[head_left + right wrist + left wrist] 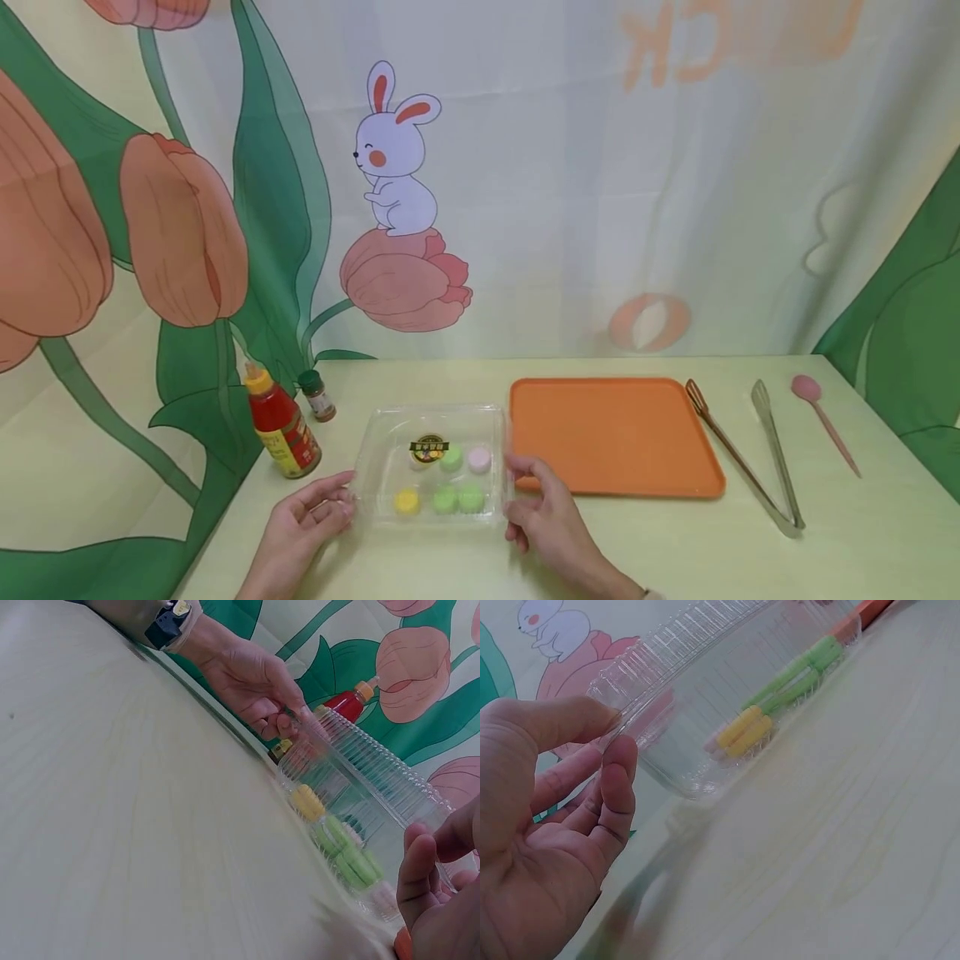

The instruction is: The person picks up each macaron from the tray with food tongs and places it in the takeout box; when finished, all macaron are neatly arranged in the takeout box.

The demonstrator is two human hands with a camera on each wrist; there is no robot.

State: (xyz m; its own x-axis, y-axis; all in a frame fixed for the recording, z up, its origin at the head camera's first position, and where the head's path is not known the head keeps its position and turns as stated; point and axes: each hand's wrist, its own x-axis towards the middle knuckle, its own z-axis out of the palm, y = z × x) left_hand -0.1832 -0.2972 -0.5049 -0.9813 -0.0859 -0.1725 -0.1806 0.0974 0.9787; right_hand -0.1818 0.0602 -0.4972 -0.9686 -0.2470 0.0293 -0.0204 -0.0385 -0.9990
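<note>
Hands are meeting at a clear plastic box [431,462] sitting low and centre in the head view: the left hand [303,521] is pinching its left rim between thumb and fingertips, while the right hand [543,512] is curling its fingers onto the right edge. Yellow, green and pink sweets [444,487] are lying inside, with an orange tray [611,433] lying just right of it and a red sauce bottle [281,425] standing to its left.
</note>
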